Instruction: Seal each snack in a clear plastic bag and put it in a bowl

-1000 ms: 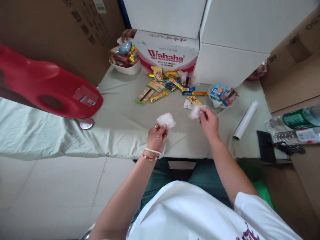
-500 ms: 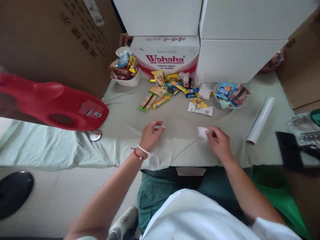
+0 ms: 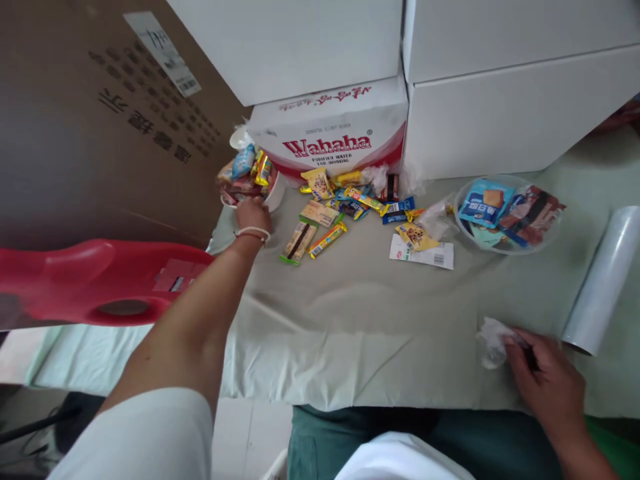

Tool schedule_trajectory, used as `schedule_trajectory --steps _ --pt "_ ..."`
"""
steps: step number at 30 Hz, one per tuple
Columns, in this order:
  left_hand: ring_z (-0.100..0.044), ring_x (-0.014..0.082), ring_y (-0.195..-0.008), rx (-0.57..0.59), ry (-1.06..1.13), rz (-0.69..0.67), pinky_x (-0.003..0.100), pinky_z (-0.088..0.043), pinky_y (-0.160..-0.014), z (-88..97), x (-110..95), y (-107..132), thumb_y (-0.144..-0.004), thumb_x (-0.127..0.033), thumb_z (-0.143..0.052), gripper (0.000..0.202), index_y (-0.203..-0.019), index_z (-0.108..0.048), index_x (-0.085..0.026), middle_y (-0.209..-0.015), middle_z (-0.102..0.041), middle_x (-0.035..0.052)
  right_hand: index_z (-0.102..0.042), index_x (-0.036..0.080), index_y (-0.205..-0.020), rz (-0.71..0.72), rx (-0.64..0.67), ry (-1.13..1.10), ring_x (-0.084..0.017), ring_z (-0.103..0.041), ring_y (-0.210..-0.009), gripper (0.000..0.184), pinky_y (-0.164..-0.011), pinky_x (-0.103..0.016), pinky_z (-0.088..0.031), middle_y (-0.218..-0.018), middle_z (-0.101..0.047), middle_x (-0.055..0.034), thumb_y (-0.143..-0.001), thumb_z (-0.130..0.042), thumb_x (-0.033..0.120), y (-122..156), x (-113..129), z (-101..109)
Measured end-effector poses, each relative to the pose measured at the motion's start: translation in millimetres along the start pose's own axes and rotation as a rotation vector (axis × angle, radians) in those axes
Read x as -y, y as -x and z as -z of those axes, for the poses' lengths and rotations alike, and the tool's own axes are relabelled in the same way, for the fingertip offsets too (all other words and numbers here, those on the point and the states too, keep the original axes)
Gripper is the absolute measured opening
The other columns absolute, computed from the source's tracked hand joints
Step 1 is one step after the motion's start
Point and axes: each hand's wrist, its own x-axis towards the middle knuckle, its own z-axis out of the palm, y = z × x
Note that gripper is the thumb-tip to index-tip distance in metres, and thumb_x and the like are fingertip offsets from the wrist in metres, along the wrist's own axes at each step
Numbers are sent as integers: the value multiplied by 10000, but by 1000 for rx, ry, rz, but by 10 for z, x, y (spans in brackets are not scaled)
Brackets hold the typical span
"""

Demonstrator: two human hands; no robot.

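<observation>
Left hand: the left hand (image 3: 253, 215) is stretched far forward and to the left, resting on the near rim of the white bowl (image 3: 274, 195). The fingers curl over the rim; whether they pinch it cannot be told. A bead bracelet (image 3: 253, 232) sits on the wrist.
White bowl: stands at the far left of the table (image 3: 360, 313), against the brown carton (image 3: 100, 120) and just beside the Wahaha box (image 3: 340, 137). It is heaped with wrapped snacks.
Right hand: the right hand (image 3: 547, 383) lies at the near right edge of the table, fingers closed on a crumpled white wad (image 3: 493, 339). The wad shows at the fingertips and touches the cloth.
Roll: a roll of clear film (image 3: 603, 280) lies just right of the right hand, tilted away from the person.
Loose snacks: a scatter of snack packets (image 3: 325, 230) lies in front of the Wahaha box, between the two bowls. A flat white packet (image 3: 425, 253) lies at its near right.
Clear bowl: a clear bowl (image 3: 505, 241) at the far right holds a blue packet and a brown one.
Surroundings: white boxes (image 3: 500, 100) stand stacked behind the table. A red plastic stool (image 3: 100, 280) lies on its side at the left.
</observation>
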Motion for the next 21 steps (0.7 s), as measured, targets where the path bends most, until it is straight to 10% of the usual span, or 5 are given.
schedule_trajectory --steps 5,11,21 --pt "-579 363 -1223 -78 15 -98 522 -411 -1075 -142 307 899 -922 -241 -438 288 -1004 -696 -140 -1231 -678 233 -699 532 -1067 39 -34 1 -351 -736 -877 193 -784 -514 -545 -923 -731 -93 -953 -546 560 6 -49 -17" --pt "-604 313 -1071 -224 126 -240 467 -472 -997 -207 519 1944 -966 -339 -442 313 -994 -714 -187 -999 -691 148 -739 258 -1086 215 -80 41 -284 -724 -843 391 -780 -416 -553 -924 -751 -87 -1027 -508 568 -3 -232 -105" --pt "-605 339 -1066 -256 158 -99 517 -459 -991 -100 277 1752 -864 -206 -478 241 -927 -708 -173 -979 -690 172 -738 213 -1102 350 -114 14 -248 -730 -872 367 -794 -359 -555 -943 -766 -76 -1070 -490 483 -36 -256 -113"
